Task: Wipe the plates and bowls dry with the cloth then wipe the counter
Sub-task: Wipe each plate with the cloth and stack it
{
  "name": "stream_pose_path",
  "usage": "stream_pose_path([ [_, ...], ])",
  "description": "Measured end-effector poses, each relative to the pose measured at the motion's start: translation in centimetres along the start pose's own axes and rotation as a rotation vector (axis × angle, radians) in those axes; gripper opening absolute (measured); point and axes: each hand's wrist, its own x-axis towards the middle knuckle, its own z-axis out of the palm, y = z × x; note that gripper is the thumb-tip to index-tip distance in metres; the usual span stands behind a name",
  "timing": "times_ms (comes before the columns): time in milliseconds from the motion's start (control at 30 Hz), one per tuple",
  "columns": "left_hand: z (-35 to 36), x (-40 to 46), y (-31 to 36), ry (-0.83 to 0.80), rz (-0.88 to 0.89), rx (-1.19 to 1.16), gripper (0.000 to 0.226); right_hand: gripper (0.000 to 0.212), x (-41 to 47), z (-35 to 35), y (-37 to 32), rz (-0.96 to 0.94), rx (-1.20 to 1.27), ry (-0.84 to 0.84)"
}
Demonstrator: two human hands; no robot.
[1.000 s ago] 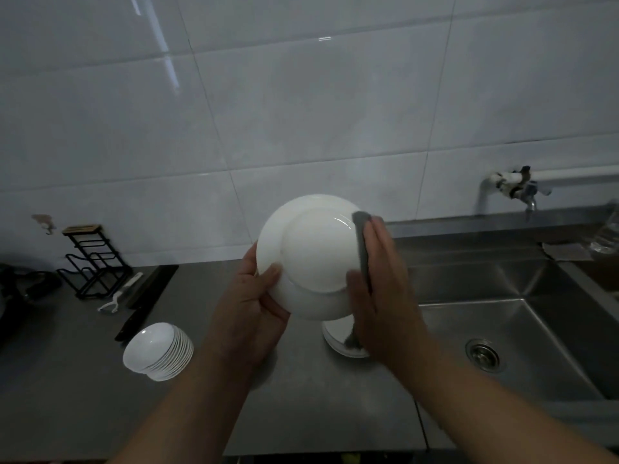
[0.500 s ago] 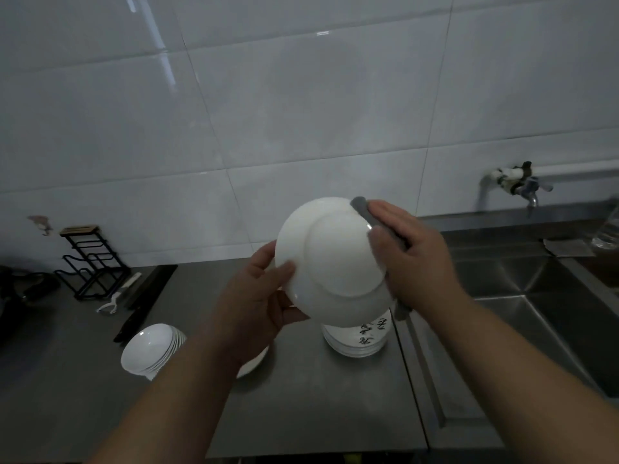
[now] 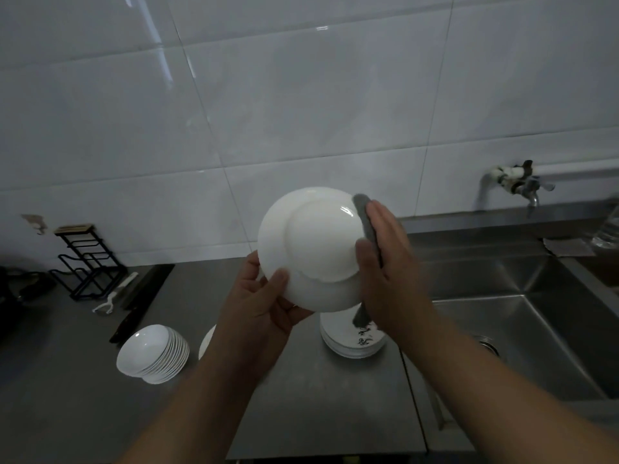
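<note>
A white plate [image 3: 318, 242] is held up above the steel counter [image 3: 318, 413], tilted with its underside toward me. My left hand [image 3: 261, 306] grips its lower left rim, thumb on the underside. My right hand [image 3: 388, 269] pinches a grey cloth [image 3: 363, 209] around the plate's right rim, thumb on the underside; the cloth's tail hangs below. Under the plate sits a stack of patterned plates [image 3: 355, 343]. At the lower left a stack of small white bowls [image 3: 154, 353] leans over. The edge of another white dish [image 3: 206, 343] shows behind my left forearm.
A steel sink [image 3: 536, 329] lies to the right, with a tap [image 3: 522, 185] on the tiled wall above it. At the far left stand a black wire rack [image 3: 87, 262], a white peeler [image 3: 110, 301] and dark knives [image 3: 140, 296].
My right hand slid the cloth along the plate's right rim, from the upper right edge down the side. The plate turned a little in my left hand.
</note>
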Motion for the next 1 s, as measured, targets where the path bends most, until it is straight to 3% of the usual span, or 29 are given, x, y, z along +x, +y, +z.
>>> stream_pose_path([
  [100, 0.7, 0.0, -0.3, -0.001, 0.019, -0.037, 0.049, 0.064, -0.6, 1.4, -0.5, 0.018, 0.08, 0.103],
  [267, -0.1, -0.5, -1.5, -0.017, -0.022, 0.174, 0.059, 0.055, -3.2, 2.4, 1.0, 0.179, 0.259, 0.22],
  [467, -0.6, 0.3, 1.7, -0.087, -0.216, 0.198, 0.046, 0.032, 3.2, -1.8, 1.7, 0.021, 0.227, -0.046],
  [567, -0.5, 0.0, 1.4, -0.073, -0.163, 0.138, 0.043, 0.039, 2.2, -1.5, 1.2, -0.002, 0.157, -0.048],
  [733, -0.2, -0.4, 0.2, 0.013, -0.059, 0.011, 0.049, 0.074, -7.0, 2.4, -0.5, -0.028, 0.014, -0.029],
  [867, 0.2, -0.6, -0.1, 0.003, -0.035, -0.022, 0.049, 0.065, -2.7, 0.9, -0.6, -0.041, 0.02, -0.02],
  [1000, 1.1, -0.4, 0.2, -0.021, 0.007, -0.045, 0.052, 0.059, -0.8, 0.7, -1.1, 0.001, 0.071, 0.101],
])
